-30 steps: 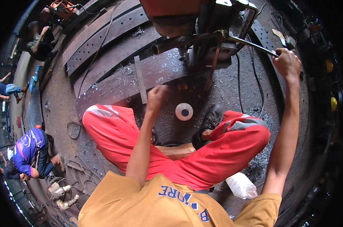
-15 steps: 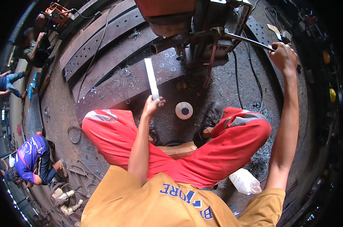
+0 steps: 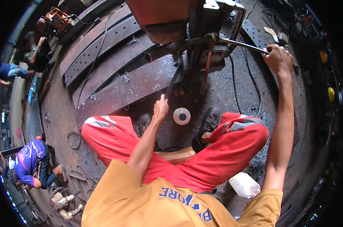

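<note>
My right hand point(image 3: 279, 58) is closed round the end of a long metal lever point(image 3: 243, 45). That lever runs left into a drilling machine point(image 3: 166, 22) with a red-orange housing, standing over steel plates. Held in my closed left hand point(image 3: 161, 108) is a flat metal strip point(image 3: 173, 83), dark from this angle. Its far tip reaches up under the machine, close to the spindle; whether it touches is hard to see. Beneath it lies a steel plate point(image 3: 137, 86) scattered with metal shavings.
A pale disc with a dark centre point(image 3: 181, 116) lies between my feet. A whitish plastic container point(image 3: 244, 185) rests by my right thigh. Black cables point(image 3: 236, 83) trail right of the machine. A person in purple point(image 3: 31, 160) crouches at left; others are farther back.
My left hand has moved slightly right, and the strip has swung from upright to leaning right, its tip now near the spindle. My right hand stays on the lever.
</note>
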Demonstrator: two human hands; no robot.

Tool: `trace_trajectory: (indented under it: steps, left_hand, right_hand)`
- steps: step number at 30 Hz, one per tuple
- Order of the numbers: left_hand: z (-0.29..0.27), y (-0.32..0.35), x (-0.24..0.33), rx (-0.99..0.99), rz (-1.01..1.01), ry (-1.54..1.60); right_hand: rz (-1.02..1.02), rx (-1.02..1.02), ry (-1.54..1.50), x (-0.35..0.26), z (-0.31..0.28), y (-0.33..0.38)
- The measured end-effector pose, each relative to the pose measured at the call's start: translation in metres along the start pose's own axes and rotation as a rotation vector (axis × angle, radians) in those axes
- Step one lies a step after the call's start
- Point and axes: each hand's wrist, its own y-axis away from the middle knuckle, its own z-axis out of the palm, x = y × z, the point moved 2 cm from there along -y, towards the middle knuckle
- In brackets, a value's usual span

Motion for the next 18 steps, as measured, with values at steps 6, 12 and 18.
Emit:
trace_trajectory:
  steps: [6, 12, 18]
  left_hand:
    - [0.003, -0.075, 0.043, -0.006, -0.090, 0.032]
    - [-0.027, -0.057, -0.018, 0.165, -0.241, 0.276]
    - [-0.036, 0.010, -0.008, 0.042, -0.146, 0.418]
  right_hand:
    - [-0.004, -0.027, -0.009, -0.001, 0.000, -0.002]
    - [-0.018, 0.026, -0.023, -0.001, 0.002, 0.000]
    - [0.019, -0.015, -0.041, 0.001, 0.000, 0.002]
